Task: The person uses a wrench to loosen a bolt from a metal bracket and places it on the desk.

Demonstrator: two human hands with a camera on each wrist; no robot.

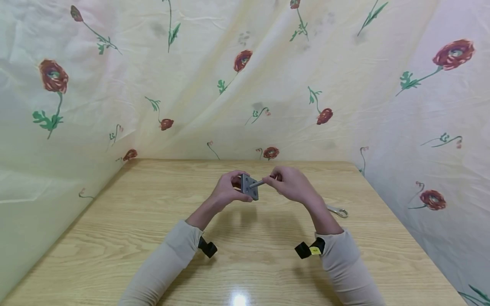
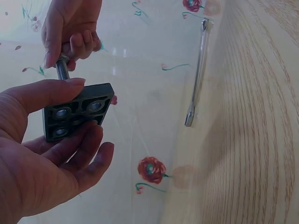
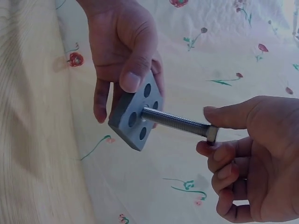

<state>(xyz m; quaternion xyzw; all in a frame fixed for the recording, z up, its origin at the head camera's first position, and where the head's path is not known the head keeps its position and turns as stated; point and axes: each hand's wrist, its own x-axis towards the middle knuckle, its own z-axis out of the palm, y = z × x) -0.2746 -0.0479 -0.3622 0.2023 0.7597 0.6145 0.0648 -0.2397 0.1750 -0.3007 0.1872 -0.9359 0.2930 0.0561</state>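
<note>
A grey square plate with several round holes point(image 3: 125, 113) is held up above the table by my left hand point(image 1: 226, 190), thumb on one edge and fingers on the opposite side. Its ribbed back point(image 2: 77, 112) faces the left wrist camera. A long threaded bolt point(image 3: 175, 122) stands out from the middle of the plate's smooth face, its tip at the centre hole. At the bolt's far end my right hand point(image 1: 292, 183) pinches the hex head point(image 3: 211, 134) between thumb and index finger. The other right fingers curl below the head without touching the plate.
A metal wrench point(image 1: 337, 211) lies on the wooden table point(image 1: 126, 212), partly hidden behind the right forearm. Floral cloth point(image 1: 206, 85) hangs behind the table and along both sides. Black wrist mounts point(image 1: 208, 247) are strapped over both sleeves.
</note>
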